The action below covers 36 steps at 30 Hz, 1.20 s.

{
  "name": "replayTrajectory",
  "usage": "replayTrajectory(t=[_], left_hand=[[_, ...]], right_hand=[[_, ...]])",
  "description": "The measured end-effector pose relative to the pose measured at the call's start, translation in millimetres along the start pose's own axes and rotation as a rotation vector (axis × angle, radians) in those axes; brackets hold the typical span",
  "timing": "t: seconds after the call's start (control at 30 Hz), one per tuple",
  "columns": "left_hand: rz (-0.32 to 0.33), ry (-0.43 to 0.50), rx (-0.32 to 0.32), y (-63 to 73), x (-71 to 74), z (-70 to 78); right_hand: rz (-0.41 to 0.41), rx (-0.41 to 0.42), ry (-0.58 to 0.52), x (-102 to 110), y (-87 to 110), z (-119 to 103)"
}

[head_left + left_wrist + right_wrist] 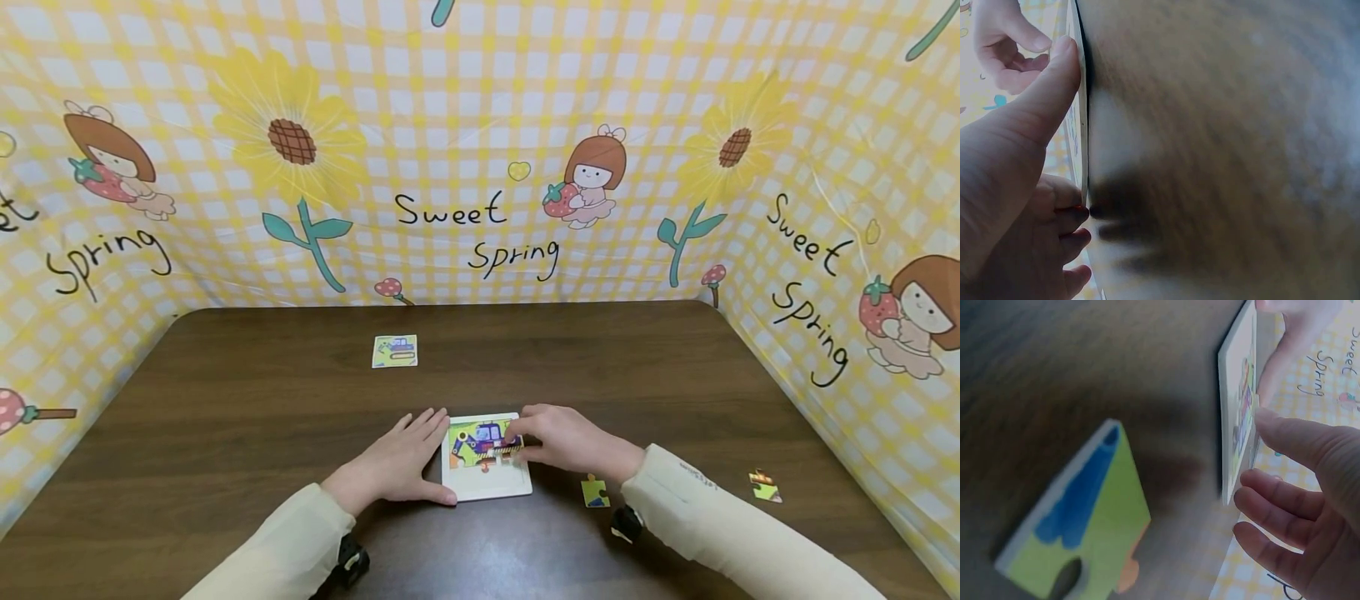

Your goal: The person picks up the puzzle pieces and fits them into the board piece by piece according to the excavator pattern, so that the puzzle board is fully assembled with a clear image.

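Note:
A white puzzle tray (491, 487) lies on the table, its upper part filled with a colourful picture of a purple digger (480, 437). My left hand (397, 462) rests along the tray's left edge, fingers straight, the thumb at the lower left corner. Over the right side of the picture, my right hand (562, 437) has its thumb and forefinger bent down on a puzzle piece at the picture's right edge; the fingers mostly hide it. Its other fingers (1272, 540) are curled beside the tray. A loose green puzzle piece with blue (1094, 515) lies below the right wrist.
Another loose puzzle piece (765, 486) is farther right on the brown table (262, 392). A square picture card of a digger (395, 351) lies toward the back, left of the tray. Yellow checked cloth (450, 100) walls in the back and sides.

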<state>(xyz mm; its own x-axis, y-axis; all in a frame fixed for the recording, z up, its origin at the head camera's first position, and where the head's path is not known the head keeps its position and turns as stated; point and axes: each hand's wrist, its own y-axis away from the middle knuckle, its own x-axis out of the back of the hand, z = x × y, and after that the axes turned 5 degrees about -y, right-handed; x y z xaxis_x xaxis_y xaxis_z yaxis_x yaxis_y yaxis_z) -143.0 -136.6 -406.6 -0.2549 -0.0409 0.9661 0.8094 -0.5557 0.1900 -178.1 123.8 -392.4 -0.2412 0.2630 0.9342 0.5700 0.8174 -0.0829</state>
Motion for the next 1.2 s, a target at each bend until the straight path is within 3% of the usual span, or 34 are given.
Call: replayTrajectory(t=[0.2,0.5,0.93,1.2], left_hand=[[0.002,0.003,0.002,0.4,0.4,0.7],[0.002,0.014,-0.005,0.5,1.7,1.0],[0.008,0.012,-0.012,1.0,2.1,1.2],[0.016,0.002,-0.019,0.1,0.6,0.2]], right_hand=[[0.008,0.045,0.087,-6.9,-4.3,-1.6],[0.012,0.063,0.122,-8.9,-5.6,-4.3],[-0.015,0.020,0.074,-6.8,-1.7,-3.7],[-0.001,-0.047,-0.029,3.1,26.0,2.0]])
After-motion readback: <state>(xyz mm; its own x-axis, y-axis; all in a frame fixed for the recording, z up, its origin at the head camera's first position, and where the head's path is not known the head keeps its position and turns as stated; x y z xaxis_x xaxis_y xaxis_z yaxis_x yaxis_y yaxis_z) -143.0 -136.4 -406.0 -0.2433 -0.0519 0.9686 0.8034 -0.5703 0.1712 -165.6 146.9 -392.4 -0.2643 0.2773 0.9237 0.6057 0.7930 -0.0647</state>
